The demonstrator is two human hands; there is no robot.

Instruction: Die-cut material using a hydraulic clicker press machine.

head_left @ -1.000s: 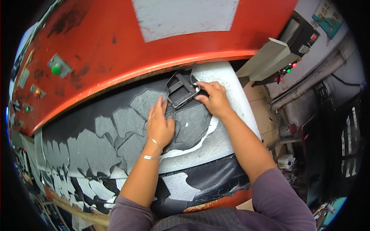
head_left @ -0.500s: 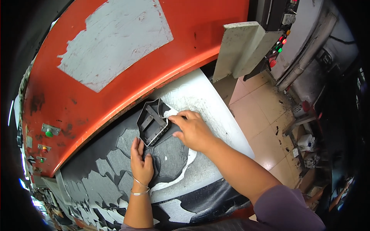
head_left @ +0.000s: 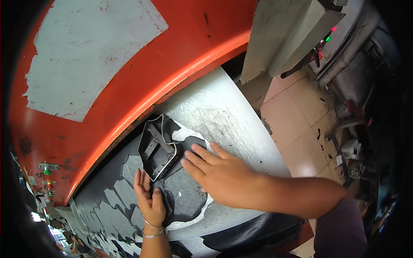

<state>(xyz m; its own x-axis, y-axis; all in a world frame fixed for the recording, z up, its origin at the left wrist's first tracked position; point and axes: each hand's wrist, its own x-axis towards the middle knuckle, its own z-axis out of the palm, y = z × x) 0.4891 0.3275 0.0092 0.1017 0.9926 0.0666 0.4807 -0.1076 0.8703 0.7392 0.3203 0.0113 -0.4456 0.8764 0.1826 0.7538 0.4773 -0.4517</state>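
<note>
A steel cutting die (head_left: 160, 138), a dark angular frame with crossbars inside and a bright rim, sits on a dark grey sheet (head_left: 183, 195) with several curved shapes cut into it. My left hand (head_left: 150, 205), with a silver bangle at the wrist, rests its fingertips against the die's near corner, thumb held apart. To the right of the die, my right hand (head_left: 223, 174) lies flat with fingers spread over the sheet's edge, holding nothing. White backing shows along that torn edge. Beneath is a scratched white cutting board (head_left: 206, 103).
An orange-red machine body (head_left: 215, 43) curves over the far side of the board. A grey metal bracket (head_left: 279, 38) juts out at the upper right. Control buttons (head_left: 47, 172) sit at the left. Beyond the board's right edge lies tiled floor (head_left: 292, 107).
My right hand has come off the die's right edge, moved nearer and flattened onto the sheet with fingers spread. My left hand stays at the die's near corner. The whole view has shifted.
</note>
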